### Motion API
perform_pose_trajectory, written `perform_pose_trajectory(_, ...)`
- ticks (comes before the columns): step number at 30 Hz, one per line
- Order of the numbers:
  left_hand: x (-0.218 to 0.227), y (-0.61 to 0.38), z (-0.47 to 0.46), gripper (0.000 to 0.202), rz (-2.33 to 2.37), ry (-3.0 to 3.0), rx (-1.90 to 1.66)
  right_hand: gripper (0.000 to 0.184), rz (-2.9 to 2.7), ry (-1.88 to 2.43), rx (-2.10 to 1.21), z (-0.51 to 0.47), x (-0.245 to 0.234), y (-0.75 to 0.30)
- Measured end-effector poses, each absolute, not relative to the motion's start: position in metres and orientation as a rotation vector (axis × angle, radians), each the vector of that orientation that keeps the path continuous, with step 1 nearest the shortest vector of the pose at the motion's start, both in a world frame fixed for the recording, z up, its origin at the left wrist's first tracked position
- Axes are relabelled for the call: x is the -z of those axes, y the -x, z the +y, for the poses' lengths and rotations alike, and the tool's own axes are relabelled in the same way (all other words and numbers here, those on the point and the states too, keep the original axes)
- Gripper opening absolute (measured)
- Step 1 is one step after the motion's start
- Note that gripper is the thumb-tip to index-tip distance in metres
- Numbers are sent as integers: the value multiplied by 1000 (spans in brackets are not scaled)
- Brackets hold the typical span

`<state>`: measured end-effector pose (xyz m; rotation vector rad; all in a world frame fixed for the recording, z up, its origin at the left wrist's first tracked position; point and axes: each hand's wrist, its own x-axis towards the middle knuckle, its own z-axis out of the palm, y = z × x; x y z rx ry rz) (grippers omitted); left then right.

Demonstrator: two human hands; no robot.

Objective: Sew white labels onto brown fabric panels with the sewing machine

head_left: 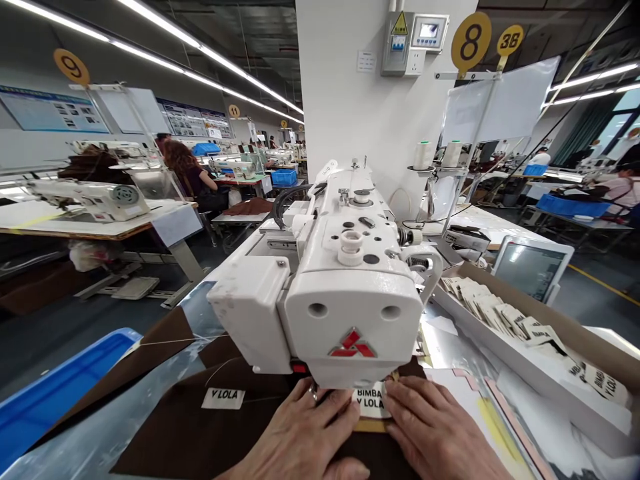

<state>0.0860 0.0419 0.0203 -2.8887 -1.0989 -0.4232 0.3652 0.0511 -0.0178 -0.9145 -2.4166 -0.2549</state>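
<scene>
A white sewing machine [345,293] with a red three-diamond mark stands right in front of me, its head over brown fabric [185,433]. Under the head lies a white label [371,404] lettered "BIMBA Y LOLA", with a yellowish strip [373,425] along its near edge. My left hand [305,433] rests flat at the label's left side, fingers stretched forward and a ring on one. Flat on the right side, my right hand [437,423] has its fingertips at the label's edge. The needle area is hidden by the machine head. Farther left, another label [223,399] reads "Y LOLA" on the fabric.
On the right, a long cardboard box [550,403] holds many loose labels [505,317], with a tablet-like screen [533,267] behind it. A blue bin [65,373] stands at lower left, beneath overhanging brown fabric. Thread cones [424,155] stand behind the machine. People sit at other machines.
</scene>
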Motion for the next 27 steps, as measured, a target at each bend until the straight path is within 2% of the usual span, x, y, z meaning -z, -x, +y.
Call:
perform_pose_trajectory(3, -18, -87, 43, 60, -1106, 2890, 369, 23, -2429, 947, 270, 54, 14, -364)
perform_pose_trajectory(8, -16, -82, 40, 53, -1098, 2871, 468, 25, -2476, 901, 273, 57, 8, -365)
perform_pose_trajectory(11, -13, -81, 40, 60, -1087, 2879, 466, 29, -2464, 931, 261, 55, 7, -368)
perform_pose_trajectory(16, -15, -84, 44, 61, -1141, 2881, 405, 19, -2341, 879, 183, 48, 12, -369)
perform_pose_trajectory(21, -25, -87, 46, 54, -1130, 2973, 321, 32, -2275, 1287, -19, 50, 9, -359)
perform_pose_trajectory(24, -30, -87, 45, 41, -1107, 2996, 354, 24, -2295, 1543, -27, 61, 3, -345)
perform_pose_trajectory(27, -32, -87, 46, 42, -1103, 3012, 353, 15, -2338, 1657, 46, 70, -1, -336)
